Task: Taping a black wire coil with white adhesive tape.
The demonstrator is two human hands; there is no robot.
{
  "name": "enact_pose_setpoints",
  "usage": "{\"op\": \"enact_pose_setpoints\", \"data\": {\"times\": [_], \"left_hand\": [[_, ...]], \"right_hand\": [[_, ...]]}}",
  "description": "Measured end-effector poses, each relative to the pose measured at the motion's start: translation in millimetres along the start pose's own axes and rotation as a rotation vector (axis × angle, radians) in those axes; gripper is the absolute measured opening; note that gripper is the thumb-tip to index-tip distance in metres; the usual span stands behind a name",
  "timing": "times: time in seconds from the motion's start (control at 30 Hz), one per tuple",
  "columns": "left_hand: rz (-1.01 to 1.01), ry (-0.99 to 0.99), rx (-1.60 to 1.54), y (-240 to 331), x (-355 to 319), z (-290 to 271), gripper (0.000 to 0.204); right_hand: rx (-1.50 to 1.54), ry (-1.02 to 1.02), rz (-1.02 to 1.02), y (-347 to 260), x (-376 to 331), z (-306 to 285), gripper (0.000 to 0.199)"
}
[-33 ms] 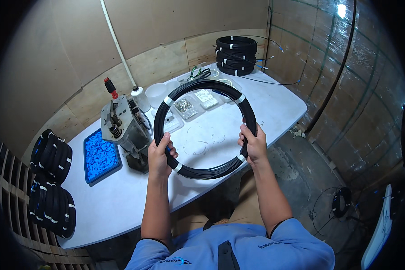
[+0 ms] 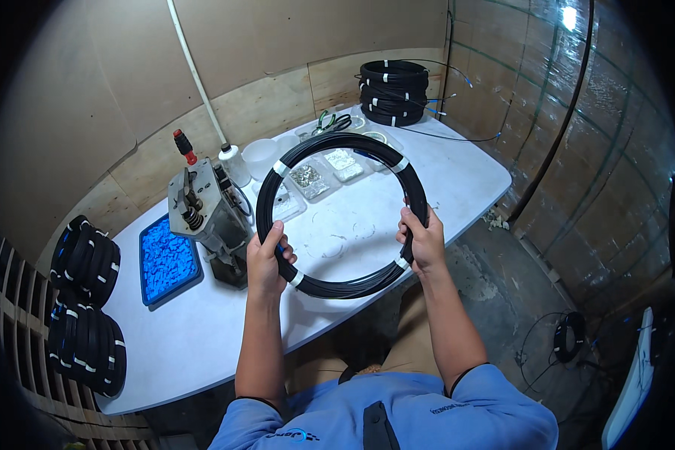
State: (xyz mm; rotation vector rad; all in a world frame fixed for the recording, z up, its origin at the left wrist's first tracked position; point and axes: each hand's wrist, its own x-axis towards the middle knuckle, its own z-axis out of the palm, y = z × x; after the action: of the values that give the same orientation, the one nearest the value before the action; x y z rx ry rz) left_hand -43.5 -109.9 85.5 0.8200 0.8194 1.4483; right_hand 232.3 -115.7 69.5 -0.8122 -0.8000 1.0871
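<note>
A black cable coil (image 2: 265, 204), bound with several white tape bands, is held up over the near edge of the table. My left hand (image 2: 265, 261) is closed round its lower left side, thumb on top. On the opposite side my right hand (image 2: 425, 240) grips the coil just above a white band. Through the ring, part of the white tabletop and some small trays show. The coil hides part of the things behind it.
A white table (image 2: 457, 176) carries a metal hand press (image 2: 221, 217), a tray of blue pieces (image 2: 169, 259), a clear tray of metal parts (image 2: 307, 178) and stacked black coils (image 2: 392, 94). More coils (image 2: 86, 337) hang at the left edge. Another coil (image 2: 568, 337) lies at right.
</note>
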Motion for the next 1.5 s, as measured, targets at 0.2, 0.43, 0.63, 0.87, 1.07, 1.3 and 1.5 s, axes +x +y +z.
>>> {"op": "enact_pose_setpoints", "data": {"times": [0.2,0.43,0.63,0.87,1.07,1.3,1.5], "left_hand": [[0.005,0.010,0.011,-1,0,1,0.023],[0.003,0.011,0.050,7,-4,7,0.022],[0.027,0.004,0.091,8,-7,12,0.022],[0.096,-0.005,0.210,5,-7,7,0.023],[0.316,-0.098,0.378,20,4,4,0.034],[0.440,-0.293,0.848,62,-12,29,0.023],[0.286,-0.172,0.424,40,-5,18,0.015]], "right_hand": [[-0.046,0.015,-0.004,-7,-4,6,0.023],[-0.028,0.035,0.083,-6,-3,1,0.020],[0.032,0.058,0.121,-1,-2,-2,0.016],[-0.011,0.057,0.088,8,5,-10,0.017],[-0.194,-0.295,-0.253,-41,23,-13,0.027],[-0.781,-0.773,-0.402,-126,39,46,0.049],[-0.893,-0.823,-0.381,-135,45,69,0.056]]}}
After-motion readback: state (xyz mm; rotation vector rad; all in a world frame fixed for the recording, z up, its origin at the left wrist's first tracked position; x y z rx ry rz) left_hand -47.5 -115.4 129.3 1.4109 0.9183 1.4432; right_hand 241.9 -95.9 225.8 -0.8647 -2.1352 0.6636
